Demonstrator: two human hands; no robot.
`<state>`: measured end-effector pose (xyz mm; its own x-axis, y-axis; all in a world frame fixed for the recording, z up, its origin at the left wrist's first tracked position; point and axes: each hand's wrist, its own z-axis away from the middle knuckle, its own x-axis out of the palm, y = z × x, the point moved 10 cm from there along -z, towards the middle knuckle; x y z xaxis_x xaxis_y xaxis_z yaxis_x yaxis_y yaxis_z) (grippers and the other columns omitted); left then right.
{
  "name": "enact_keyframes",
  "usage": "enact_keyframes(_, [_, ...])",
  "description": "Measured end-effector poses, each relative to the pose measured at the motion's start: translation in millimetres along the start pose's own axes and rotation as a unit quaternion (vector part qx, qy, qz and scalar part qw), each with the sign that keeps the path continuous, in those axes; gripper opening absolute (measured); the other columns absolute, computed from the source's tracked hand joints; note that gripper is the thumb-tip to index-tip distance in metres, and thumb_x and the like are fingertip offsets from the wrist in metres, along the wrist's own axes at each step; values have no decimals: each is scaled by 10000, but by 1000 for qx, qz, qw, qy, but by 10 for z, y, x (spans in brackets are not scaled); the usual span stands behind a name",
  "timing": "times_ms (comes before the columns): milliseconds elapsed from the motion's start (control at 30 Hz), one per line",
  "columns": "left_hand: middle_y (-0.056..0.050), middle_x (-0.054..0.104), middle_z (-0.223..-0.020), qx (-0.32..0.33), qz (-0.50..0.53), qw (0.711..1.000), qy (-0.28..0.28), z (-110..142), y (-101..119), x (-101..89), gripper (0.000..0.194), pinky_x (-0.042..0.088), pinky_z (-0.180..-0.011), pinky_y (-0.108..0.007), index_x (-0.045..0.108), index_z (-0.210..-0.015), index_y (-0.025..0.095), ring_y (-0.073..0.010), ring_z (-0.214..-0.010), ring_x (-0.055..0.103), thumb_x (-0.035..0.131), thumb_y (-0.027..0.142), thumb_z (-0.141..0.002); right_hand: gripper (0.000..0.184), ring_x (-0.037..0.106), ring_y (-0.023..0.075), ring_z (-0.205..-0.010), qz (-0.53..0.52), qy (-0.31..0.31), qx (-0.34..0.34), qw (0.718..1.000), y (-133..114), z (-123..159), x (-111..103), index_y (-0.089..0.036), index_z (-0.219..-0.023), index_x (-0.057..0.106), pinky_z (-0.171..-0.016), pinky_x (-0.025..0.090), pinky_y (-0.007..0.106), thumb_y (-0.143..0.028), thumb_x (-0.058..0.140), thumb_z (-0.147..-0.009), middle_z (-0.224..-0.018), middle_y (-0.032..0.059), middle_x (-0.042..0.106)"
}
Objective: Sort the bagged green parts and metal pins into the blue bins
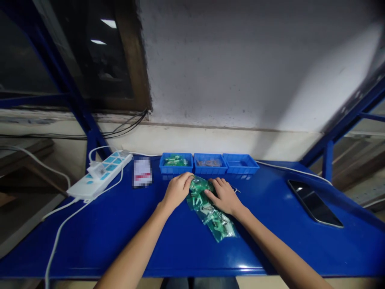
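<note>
A clear green-tinted plastic bag (207, 212) lies on the blue table, with small white and metallic parts inside. Its upper left edge is pinched between the thumb and fingers of my left hand (179, 186). My right hand (225, 195) rests on the bag's upper right side, thumb apart from the fingers. Beside that hand, thin metal pieces (236, 189) stick out; their kind is too small to tell. Just beyond my hands stands a blue bin (176, 169) holding green-wrapped items. The middle blue bin (210, 170) contains brownish pieces, and the right blue bin (242, 170) looks empty.
A white power strip (96, 178) with a plugged-in adapter and cables occupies the table's left. Near it lies a blurred card-like object (142, 172). A dark tablet or phone (315, 204) lies on the right. Blue frame posts (327, 160) flank the table, and a wall rises behind.
</note>
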<state>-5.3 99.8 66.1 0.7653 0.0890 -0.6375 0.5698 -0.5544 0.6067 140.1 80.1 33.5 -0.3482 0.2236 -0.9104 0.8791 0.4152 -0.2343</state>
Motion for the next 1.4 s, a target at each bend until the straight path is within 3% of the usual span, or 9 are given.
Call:
enact_keyframes(167, [-10, 644, -706, -51, -4, 997, 50, 10, -177, -94, 228, 411, -612, -221, 602, -932, 200, -145, -642, 602, 392, 286, -906, 416, 515, 261, -930, 3, -18, -31, 999, -203, -179, -10, -221, -1059, 570, -802, 371, 424, -529, 344, -895, -987, 86, 586])
enact_keyframes(300, [8, 619, -678, -82, 50, 993, 63, 35, -228, -47, 216, 414, -557, -208, 568, -956, 199, -123, -561, 573, 383, 299, -904, 366, 525, 245, -921, -95, 55, -4, 994, -219, -278, -227, -203, -1010, 590, -785, 391, 385, -494, 411, -879, -955, 80, 580])
enact_keyframes(467, [30, 570, -636, -112, 181, 976, 47, 61, -217, 113, 210, 416, -489, -197, 545, -871, 185, -103, -487, 533, 449, 372, -867, 319, 443, 124, -531, -358, 99, 110, 922, 43, -148, -176, -183, -732, 544, -513, 352, 244, -479, 485, -837, -590, -22, 486])
enact_keyframes(567, [26, 557, -615, -98, 192, 976, 18, 61, -119, 189, 205, 415, -541, -202, 547, -808, 170, -109, -551, 535, 494, 365, -846, 327, 366, 99, -468, -433, 99, 153, 883, 154, -58, -111, -186, -697, 508, -456, 291, 228, -494, 527, -804, -525, -54, 413])
enact_keyframes(667, [6, 593, -699, -79, 209, 975, -8, 69, -16, 221, 176, 421, -595, -210, 540, -900, 165, -118, -637, 559, 546, 322, -821, 327, 347, 92, -471, -461, 115, 170, 863, 214, -22, -156, -187, -682, 488, -457, 283, 221, -488, 542, -797, -525, -59, 393])
enact_keyframes(900, [23, 552, -657, -66, 187, 980, -18, 88, 62, 202, 164, 413, -608, -229, 530, -936, 171, -117, -619, 532, 500, 310, -854, 330, 380, 103, -516, -408, 134, 170, 887, 224, 3, -245, -186, -658, 492, -486, 300, 225, -474, 517, -816, -567, -40, 425])
enact_keyframes(1133, [0, 566, -717, -53, 229, 969, -82, 137, 131, 335, 241, 431, -620, -228, 534, -1045, 163, -124, -659, 540, 532, 274, -830, 292, 416, 96, -484, -493, 93, 162, 850, 172, -7, -117, -194, -790, 506, -468, 339, 223, -483, 542, -805, -597, -49, 449])
enact_keyframes(1300, [-7, 566, -715, -96, 250, 962, -46, 121, 6, 339, 232, 453, -614, -232, 563, -991, 145, -129, -652, 557, 522, 313, -835, 304, 419, 92, -440, -527, 50, 171, 831, 151, -8, -62, -189, -784, 509, -436, 329, 217, -490, 538, -810, -533, -57, 449])
enact_keyframes(1400, [5, 545, -670, -131, 252, 958, -28, 95, -108, 311, 222, 450, -552, -219, 573, -878, 139, -119, -580, 552, 510, 347, -835, 260, 470, 99, -513, -567, 12, 134, 813, 46, -34, -37, -193, -853, 509, -485, 369, 217, -434, 586, -792, -625, -39, 512])
